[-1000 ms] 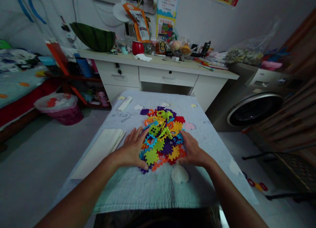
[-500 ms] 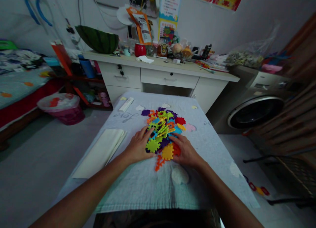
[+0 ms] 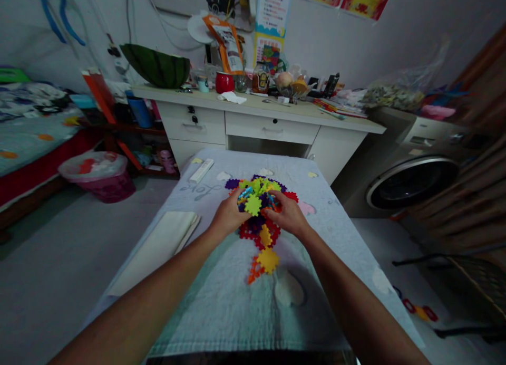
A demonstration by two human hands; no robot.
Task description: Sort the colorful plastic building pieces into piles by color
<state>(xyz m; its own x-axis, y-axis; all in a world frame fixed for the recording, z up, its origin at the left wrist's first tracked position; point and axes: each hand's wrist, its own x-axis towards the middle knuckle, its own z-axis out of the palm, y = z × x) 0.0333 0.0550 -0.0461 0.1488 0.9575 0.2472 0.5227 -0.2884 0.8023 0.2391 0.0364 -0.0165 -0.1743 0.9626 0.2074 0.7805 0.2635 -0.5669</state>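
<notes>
A heap of colourful toothed plastic puzzle tiles (image 3: 259, 196) lies on a pale blue towel (image 3: 221, 296) covering a small table. My left hand (image 3: 227, 216) and my right hand (image 3: 285, 215) are cupped around the heap from both sides, squeezing a bunch of tiles between them. Red and purple tiles (image 3: 253, 229) hang or lie just below the hands. A yellow tile (image 3: 268, 259) and an orange tile (image 3: 253, 270) lie loose on the towel nearer to me.
A folded cream cloth (image 3: 158, 246) lies at the towel's left edge, a white remote-like bar (image 3: 201, 170) at the far left corner. Behind stands a cluttered white desk (image 3: 269, 123) with half a watermelon (image 3: 156, 67). A washing machine (image 3: 411, 170) is right, a pink bin (image 3: 98, 174) left.
Both hands have pushed the spread tiles together and moved away from me, gathering them into a bunch. A yellow and an orange tile stayed behind on the towel.
</notes>
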